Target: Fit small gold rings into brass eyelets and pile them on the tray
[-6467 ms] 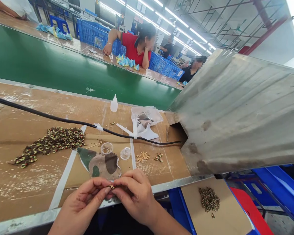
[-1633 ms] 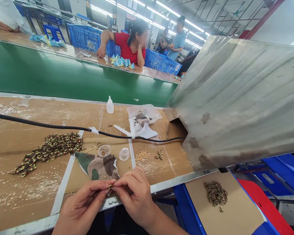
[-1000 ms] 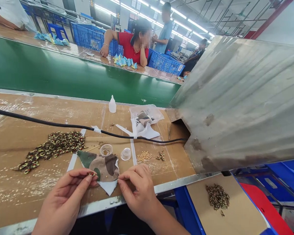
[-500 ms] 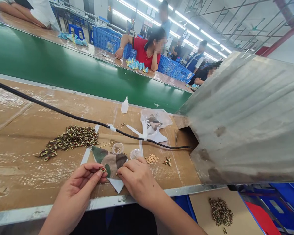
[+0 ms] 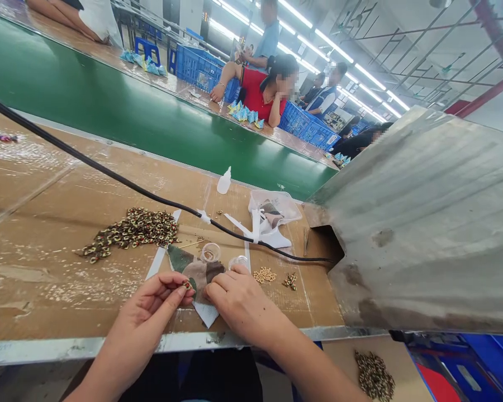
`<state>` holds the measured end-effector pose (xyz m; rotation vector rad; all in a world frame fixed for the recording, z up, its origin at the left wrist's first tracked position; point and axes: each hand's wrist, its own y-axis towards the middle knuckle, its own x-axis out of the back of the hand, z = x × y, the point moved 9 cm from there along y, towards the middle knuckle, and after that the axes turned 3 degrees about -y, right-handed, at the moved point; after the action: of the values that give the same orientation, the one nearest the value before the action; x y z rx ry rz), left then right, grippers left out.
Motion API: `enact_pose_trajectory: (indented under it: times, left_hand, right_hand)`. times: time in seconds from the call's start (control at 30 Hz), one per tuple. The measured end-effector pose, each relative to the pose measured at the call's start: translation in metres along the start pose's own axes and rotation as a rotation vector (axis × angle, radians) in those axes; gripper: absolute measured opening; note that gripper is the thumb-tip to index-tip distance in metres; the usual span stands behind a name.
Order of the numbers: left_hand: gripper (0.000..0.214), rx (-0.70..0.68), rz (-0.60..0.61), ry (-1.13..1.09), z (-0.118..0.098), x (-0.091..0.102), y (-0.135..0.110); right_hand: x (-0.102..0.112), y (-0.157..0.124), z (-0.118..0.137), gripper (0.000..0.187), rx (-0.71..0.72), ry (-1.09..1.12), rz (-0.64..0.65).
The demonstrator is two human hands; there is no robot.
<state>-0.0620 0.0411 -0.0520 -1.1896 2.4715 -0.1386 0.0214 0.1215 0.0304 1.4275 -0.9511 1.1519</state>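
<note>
My left hand (image 5: 151,312) pinches a small ring-like piece (image 5: 187,285), dark with yellow and red, between thumb and fingertips. It is held over the near left part of a camouflage cloth (image 5: 198,273) lying on the cardboard-covered table. My right hand (image 5: 241,298) is closed, palm down, with its fingertips at the cloth's right side; whatever they hold is hidden. Just beyond the hands sit a clear round cup (image 5: 210,253) and a second clear cup (image 5: 238,261), partly covered by my right hand. A thin wooden stick (image 5: 191,244) lies behind the cloth.
Similar pieces form a big pile (image 5: 129,234) at left and a small cluster (image 5: 290,281) at right, near tan beads (image 5: 264,274). A black cable (image 5: 121,192) crosses the table. A white bottle (image 5: 224,181), plastic tub (image 5: 275,205), metal housing (image 5: 419,223) and green belt (image 5: 151,120) surround this area.
The camera view has shifted, so most of the table appears farther right. Both hands keep nearly the same places at the cloth, and my left hand still holds the small piece.
</note>
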Motion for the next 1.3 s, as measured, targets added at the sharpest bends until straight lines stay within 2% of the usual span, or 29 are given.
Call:
enact_pose_trajectory:
  times: [0.13,0.33,0.5,0.6,0.77,0.83,1.0,1.2,1.3]
  left_hand:
    - [0.049,-0.011,0.018,0.017,-0.001,-0.002,0.000]
    - [0.056,0.025,-0.015,-0.002,-0.002,-0.002,-0.002]
    - [0.061,0.058,-0.020,-0.001,-0.003,-0.006,-0.002]
    - [0.063,0.074,-0.017,0.024,-0.003,-0.006,-0.003]
    - [0.062,0.079,0.004,0.053,-0.001,-0.007,-0.004]
    - [0.062,0.080,0.009,0.062,0.000,-0.007,-0.004]
    - [0.062,0.077,0.016,0.074,0.000,-0.008,-0.001]
    - [0.067,0.106,-0.016,0.054,0.000,-0.008,-0.003]
    - [0.068,0.104,-0.019,0.062,-0.002,-0.009,-0.004]
  right_hand:
    - [0.000,0.000,0.000,0.011,0.000,-0.010,0.004]
    - [-0.001,-0.001,0.002,0.011,0.005,-0.029,-0.013]
    - [-0.001,-0.005,0.000,0.008,-0.045,-0.001,-0.035]
    - [0.002,-0.012,-0.005,0.009,-0.137,0.080,-0.098]
    - [0.000,-0.027,-0.023,0.007,-0.444,0.381,-0.213]
    - [-0.002,-0.031,-0.026,0.006,-0.507,0.412,-0.230]
    - [-0.004,-0.029,-0.020,0.007,-0.463,0.313,-0.235]
    - [-0.001,-0.032,-0.020,0.006,-0.482,0.350,-0.258]
    - [0.002,-0.031,-0.017,0.007,-0.448,0.282,-0.277]
